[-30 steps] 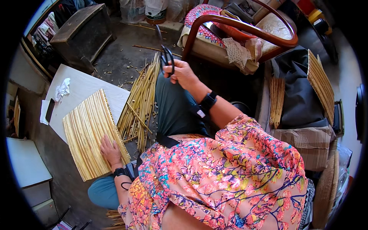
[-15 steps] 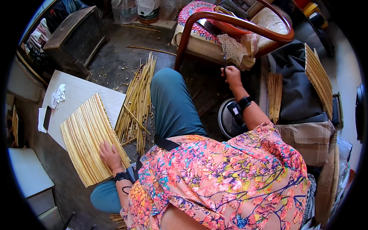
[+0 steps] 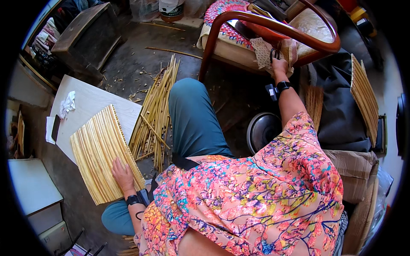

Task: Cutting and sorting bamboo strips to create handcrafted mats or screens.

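Since the earlier frames, the right hand point(image 3: 280, 66) has swung out from above the raised knee point(image 3: 188, 98) to the chair point(image 3: 207, 51), carrying the black-handled scissors point(image 3: 271, 53); the left hand point(image 3: 124, 175) has stayed put.

From the left, a crumpled white tissue point(image 3: 67, 103) sits just past nine o'clock, on a pale desk point(image 3: 100, 94) that reaches round to ten. Between eight and nine, the ribbed panel of straw-coloured stalks point(image 3: 96, 149) overlaps the desk's near part, its lower end close to the bent leg. At eight o'clock the left hand lies flat on the panel's right part, fingers stretched out, gripping nothing. Toward ten, loose stalks point(image 3: 158, 111) are heaped between panel and knee.

Between one and two o'clock, the right hand grasps the scissors by their loops, next to a spotted cloth point(image 3: 260, 53) hanging at the chair's seat. A round dark lid point(image 3: 262, 132) is near three. Farther out, just before three, a second stalk panel point(image 3: 364, 102) leans against dark fabric point(image 3: 341, 117).
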`<state>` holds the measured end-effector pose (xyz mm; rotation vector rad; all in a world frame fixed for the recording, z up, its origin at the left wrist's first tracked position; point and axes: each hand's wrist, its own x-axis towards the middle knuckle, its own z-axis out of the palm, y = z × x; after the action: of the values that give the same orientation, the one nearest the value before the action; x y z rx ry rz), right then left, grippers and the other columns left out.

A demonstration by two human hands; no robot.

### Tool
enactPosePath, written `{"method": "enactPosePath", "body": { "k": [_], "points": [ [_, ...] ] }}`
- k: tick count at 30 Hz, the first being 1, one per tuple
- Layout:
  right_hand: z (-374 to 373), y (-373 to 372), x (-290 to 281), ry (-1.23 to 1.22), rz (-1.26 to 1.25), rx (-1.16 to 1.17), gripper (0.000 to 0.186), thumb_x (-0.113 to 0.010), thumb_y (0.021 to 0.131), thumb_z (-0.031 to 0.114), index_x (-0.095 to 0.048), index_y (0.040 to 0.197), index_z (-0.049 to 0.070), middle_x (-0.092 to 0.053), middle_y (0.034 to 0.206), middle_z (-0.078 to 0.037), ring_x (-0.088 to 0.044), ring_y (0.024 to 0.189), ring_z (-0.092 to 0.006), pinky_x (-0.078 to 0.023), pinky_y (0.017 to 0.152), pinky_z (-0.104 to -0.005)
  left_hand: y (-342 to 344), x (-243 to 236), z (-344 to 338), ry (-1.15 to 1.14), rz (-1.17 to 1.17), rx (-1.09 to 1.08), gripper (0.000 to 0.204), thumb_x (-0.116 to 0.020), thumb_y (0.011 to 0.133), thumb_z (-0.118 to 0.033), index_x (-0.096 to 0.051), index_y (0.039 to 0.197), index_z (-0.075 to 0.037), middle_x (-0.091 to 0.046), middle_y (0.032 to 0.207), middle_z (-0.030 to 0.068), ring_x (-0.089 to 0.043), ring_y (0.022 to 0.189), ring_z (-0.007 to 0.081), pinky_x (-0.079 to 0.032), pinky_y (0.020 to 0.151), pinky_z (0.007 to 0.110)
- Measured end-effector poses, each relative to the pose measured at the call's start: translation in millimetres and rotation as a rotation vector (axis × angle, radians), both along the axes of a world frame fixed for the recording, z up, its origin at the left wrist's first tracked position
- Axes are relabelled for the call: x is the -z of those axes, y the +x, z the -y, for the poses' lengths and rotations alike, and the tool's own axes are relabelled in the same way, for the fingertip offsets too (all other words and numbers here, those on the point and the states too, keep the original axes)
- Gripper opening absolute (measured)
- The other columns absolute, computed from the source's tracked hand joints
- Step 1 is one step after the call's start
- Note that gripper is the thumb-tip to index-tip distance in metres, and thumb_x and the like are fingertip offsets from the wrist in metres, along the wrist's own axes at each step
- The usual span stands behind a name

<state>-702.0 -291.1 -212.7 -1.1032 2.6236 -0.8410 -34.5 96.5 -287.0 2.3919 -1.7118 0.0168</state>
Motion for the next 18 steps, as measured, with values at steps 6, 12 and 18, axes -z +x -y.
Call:
{"method": "enactPosePath", "body": {
  "k": [6,12,18],
  "points": [
    [24,-14,3,0.093,-0.308,0.039,0.035,-0.060,0.075,0.032,-0.068,0.090,0.001,-0.064,0.099,-0.020,-0.061,0.096,-0.0313,-0.048,0.080,-0.0401,5,-9,9,-0.019,-0.240,0.038,0.053,-0.054,0.082,-0.012,-0.037,0.131,0.000,-0.038,0.133,0.0202,-0.034,0.123,0.0354,-0.026,0.104,0.040],
    [19,-23,-12,0.196,-0.975,-0.254,0.030,-0.051,0.082,0.033,-0.070,0.076,0.010,-0.068,0.078,-0.010,-0.065,0.069,-0.0239,-0.048,0.056,-0.0396,54,22,-36,-0.081,-0.354,-0.215,0.066,-0.063,0.077,-0.017,-0.033,0.133,0.001,-0.038,0.133,0.0240,-0.033,0.125,0.0367,-0.027,0.104,0.041],
    [-56,80,1,-0.388,-0.275,-0.412,0.052,-0.069,0.072,0.030,-0.059,0.105,-0.009,-0.061,0.104,-0.024,-0.059,0.095,-0.0345,-0.045,0.086,-0.0375,129,5,-91,-0.247,-0.307,-0.824,0.075,-0.066,0.074,-0.026,-0.030,0.135,-0.001,-0.034,0.133,0.0277,-0.033,0.124,0.0378,-0.027,0.104,0.043]
  ]
}}
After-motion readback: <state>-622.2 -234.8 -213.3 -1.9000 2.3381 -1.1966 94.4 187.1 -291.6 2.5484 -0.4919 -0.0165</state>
